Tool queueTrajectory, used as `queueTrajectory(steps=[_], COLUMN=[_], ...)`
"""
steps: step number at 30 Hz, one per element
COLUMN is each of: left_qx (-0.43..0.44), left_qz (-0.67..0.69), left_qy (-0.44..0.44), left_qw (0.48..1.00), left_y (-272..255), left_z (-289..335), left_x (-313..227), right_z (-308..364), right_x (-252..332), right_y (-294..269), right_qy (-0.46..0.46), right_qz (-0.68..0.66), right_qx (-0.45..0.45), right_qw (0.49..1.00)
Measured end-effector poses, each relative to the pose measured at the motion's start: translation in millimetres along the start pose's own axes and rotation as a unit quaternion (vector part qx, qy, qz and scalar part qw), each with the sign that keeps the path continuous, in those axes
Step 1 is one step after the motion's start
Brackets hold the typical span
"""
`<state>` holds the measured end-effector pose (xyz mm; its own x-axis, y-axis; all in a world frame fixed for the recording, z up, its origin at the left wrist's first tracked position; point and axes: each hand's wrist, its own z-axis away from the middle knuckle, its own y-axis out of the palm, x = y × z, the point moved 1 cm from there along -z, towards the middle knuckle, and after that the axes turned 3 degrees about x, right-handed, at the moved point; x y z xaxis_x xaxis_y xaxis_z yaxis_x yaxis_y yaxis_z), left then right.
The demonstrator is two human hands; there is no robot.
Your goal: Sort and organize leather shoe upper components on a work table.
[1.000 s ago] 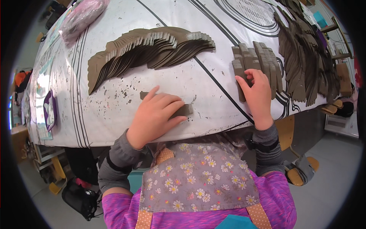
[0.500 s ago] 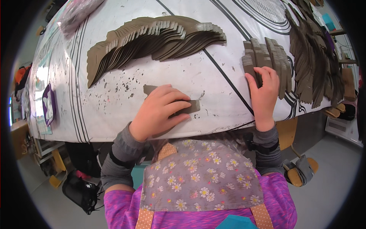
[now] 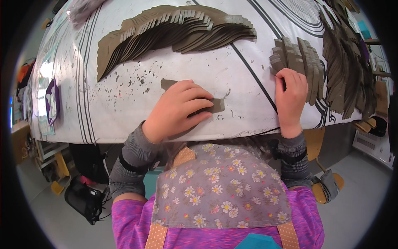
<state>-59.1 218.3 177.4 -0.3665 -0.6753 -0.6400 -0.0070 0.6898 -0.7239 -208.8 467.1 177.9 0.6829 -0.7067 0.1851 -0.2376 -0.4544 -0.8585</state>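
My left hand (image 3: 178,108) lies over a flat dark-brown cut piece (image 3: 218,105) on the table, fingers slightly apart and thumb spread. One end of that piece shows past the fingers, and another brown end (image 3: 167,84) shows beyond the knuckles; the palm hides the middle. To the right, my right hand (image 3: 292,93) pinches thumb and fingertips together at the near end of a fanned stack of brown strips (image 3: 292,56) with pale grey ends. A strip's edge shows at the fingertips, though most of the grip is hidden.
A long overlapping row of brown scalloped pieces (image 3: 141,35) lies at the back. More brown pieces (image 3: 344,70) are heaped at the far right. A clear plastic bag (image 3: 83,11) and a purple-rimmed object (image 3: 52,101) are on the left. Dark crumbs speckle the white table cover (image 3: 137,112).
My right thumb and fingers have closed together at the strip stack, shifting the leftmost strip's end. My left hand stays on its piece. The whole view has shifted slightly.
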Motion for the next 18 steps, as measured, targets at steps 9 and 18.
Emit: queueTrajectory(steps=[9, 18], left_qx=[-0.011, -0.021], left_qz=[0.013, -0.016], left_qy=[0.041, 0.062], left_qw=[0.999, 0.998], left_y=[4, 6], left_z=[1, 1], left_x=[-1, -2], right_z=[11, 17], right_x=[-10, 1], right_y=[2, -20], right_qy=[0.115, 0.129], right_qz=[-0.253, -0.525], right_qx=[-0.013, 0.003], right_qw=[0.961, 0.841])
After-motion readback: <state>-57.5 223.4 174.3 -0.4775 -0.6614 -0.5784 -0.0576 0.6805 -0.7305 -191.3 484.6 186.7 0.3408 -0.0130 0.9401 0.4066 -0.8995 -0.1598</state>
